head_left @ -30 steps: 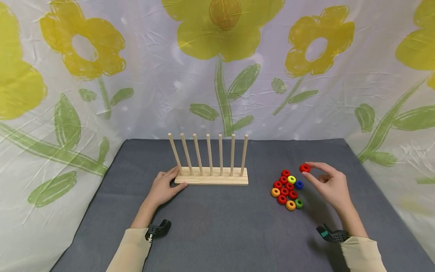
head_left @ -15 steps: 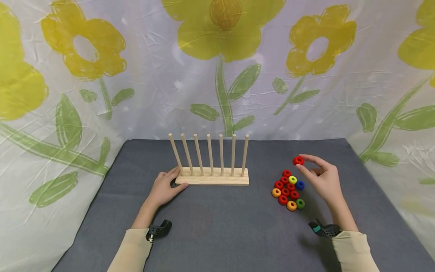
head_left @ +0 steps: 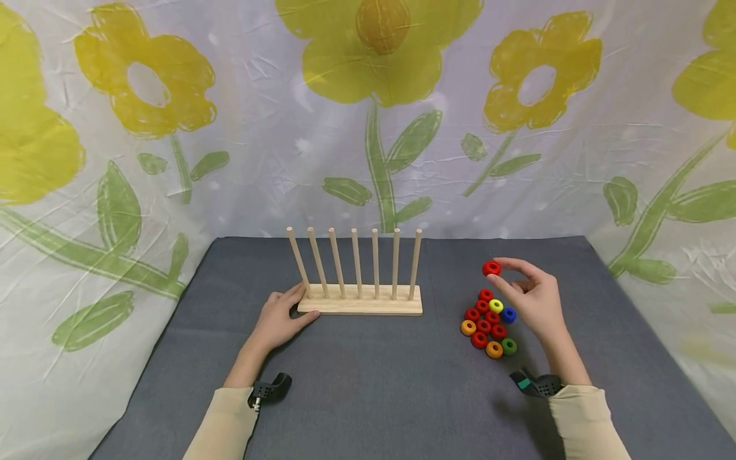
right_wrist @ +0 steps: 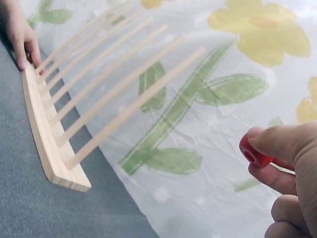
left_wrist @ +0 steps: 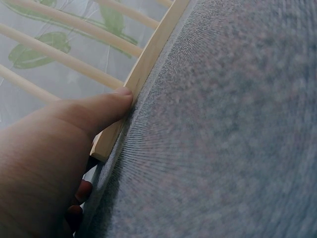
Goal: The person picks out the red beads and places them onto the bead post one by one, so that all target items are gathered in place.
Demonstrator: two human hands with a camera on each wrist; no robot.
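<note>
A wooden peg rack with several upright rods on a flat base stands at the table's middle. At its left end, my left hand grips the base, thumb along the front edge and fingers behind. The left wrist view shows that thumb pressed on the base's edge. My right hand pinches a red ring bead between thumb and index finger, raised above the table to the right of the rack. In the right wrist view, the hole of the red bead shows. No beads sit on the rods.
Below the right hand lies a cluster of loose ring beads: several red ones, a yellow one, a blue one, a green one and two orange ones. A flowered cloth hangs behind the grey table.
My right hand has moved left and slightly up with the red bead, to above the far end of the bead cluster. The left hand and the rack have stayed in place.
</note>
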